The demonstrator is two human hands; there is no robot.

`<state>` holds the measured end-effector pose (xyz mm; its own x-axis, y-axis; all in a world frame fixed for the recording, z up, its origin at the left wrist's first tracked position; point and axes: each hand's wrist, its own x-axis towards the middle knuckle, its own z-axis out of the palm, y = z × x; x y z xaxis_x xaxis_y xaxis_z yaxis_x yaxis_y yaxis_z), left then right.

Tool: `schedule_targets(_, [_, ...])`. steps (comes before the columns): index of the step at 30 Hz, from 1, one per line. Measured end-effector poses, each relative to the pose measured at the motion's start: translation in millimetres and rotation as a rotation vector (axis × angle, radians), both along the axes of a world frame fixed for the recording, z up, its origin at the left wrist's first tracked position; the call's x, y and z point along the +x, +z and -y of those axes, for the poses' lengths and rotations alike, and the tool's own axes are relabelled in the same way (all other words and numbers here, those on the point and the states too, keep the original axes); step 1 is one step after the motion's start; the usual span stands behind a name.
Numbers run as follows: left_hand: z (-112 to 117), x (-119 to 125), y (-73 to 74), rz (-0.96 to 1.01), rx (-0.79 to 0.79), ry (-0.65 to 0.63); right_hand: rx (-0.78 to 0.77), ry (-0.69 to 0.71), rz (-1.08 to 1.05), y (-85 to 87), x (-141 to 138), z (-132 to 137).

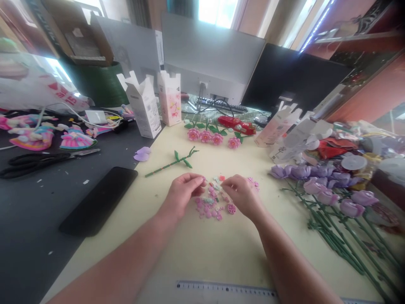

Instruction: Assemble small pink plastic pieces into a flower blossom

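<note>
My left hand (185, 190) is closed in a pinch, with what looks like a small pink piece (204, 181) at the fingertips. Across from it, my right hand (239, 195) is also pinched closed over the loose parts; whatever its fingers hold is hidden. Between and below both hands lies a pile of small pink building pieces (209, 207), mixed with pale green and orange-red ones. A round pink openwork piece (231, 208) sits by my right hand. Beyond my left hand lies a green brick-built stem with leaves (177, 162).
Finished pink flowers (205, 136) lie at the back beside a red object (236, 124). Purple roses (325, 196) with long stems cover the right side. Open white boxes (144, 109) stand behind. A phone (99, 200), scissors (47, 158) and ruler (226, 289) lie around.
</note>
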<state>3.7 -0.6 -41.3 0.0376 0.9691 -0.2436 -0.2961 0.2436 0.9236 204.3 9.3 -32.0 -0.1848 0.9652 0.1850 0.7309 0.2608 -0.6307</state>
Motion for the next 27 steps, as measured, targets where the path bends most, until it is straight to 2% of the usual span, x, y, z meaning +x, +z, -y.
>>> schedule_targets(4, [-1, 0, 0.5, 0.019, 0.002, 0.01, -0.005, 0.083, 0.127, -2.2, -5, 4])
schedule_targets(9, [0, 1, 1.4, 0.034, -0.004, 0.01, 0.073, 0.177, 0.193, -14.3, -8, 4])
schedule_targets(21, [0, 2, 1.4, 0.038, -0.014, 0.001, 0.089, 0.213, 0.285, -21.6, -11, 3])
schedule_targets(24, [-1, 2, 1.2, 0.05, -0.022, 0.004, 0.111, 0.199, 0.246, -17.4, -11, 5])
schedule_targets(27, [-1, 1, -0.3, 0.06, -0.043, -0.001, 0.05, 0.144, 0.051, -8.2, -13, 7])
